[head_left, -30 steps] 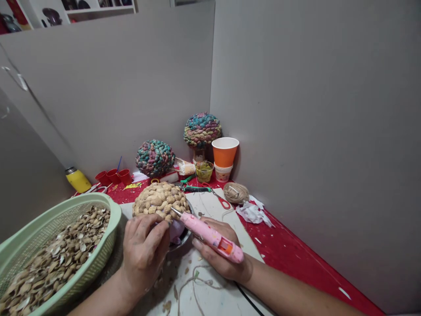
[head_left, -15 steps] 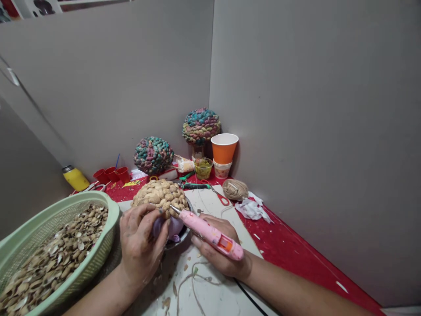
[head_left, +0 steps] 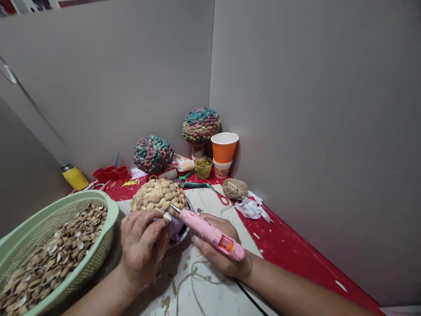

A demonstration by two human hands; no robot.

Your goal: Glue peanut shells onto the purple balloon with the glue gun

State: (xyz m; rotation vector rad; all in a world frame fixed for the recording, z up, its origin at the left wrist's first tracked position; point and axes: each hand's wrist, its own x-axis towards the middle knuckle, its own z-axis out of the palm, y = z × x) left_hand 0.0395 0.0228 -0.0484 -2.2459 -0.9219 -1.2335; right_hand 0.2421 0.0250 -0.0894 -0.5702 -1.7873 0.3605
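Note:
A balloon [head_left: 176,224] with a purple surface rests in a dark-rimmed metal bowl [head_left: 190,206], its upper part covered in peanut shells [head_left: 159,193]. Pinched between the fingertips of my left hand [head_left: 143,241] is a pale peanut shell piece [head_left: 167,217], held close beside the bare purple part. My right hand [head_left: 219,250] is wrapped round a pink hot glue gun [head_left: 210,232] with an orange trigger area. Its metal nozzle points up-left at the lower edge of the shell layer; whether it touches is unclear.
A green basket [head_left: 113,210] of loose shells stands at left. Behind are colourful shell-covered balls [head_left: 153,153], an orange paper cup [head_left: 224,148], red cups [head_left: 122,174], a yellow bottle [head_left: 75,177], scissors [head_left: 223,199], twine [head_left: 235,188] and crumpled tissue [head_left: 251,208]. Grey walls enclose the table.
My left fingers have turned and lifted slightly, so the shell piece between them now shows. The glue gun has stayed nearly still.

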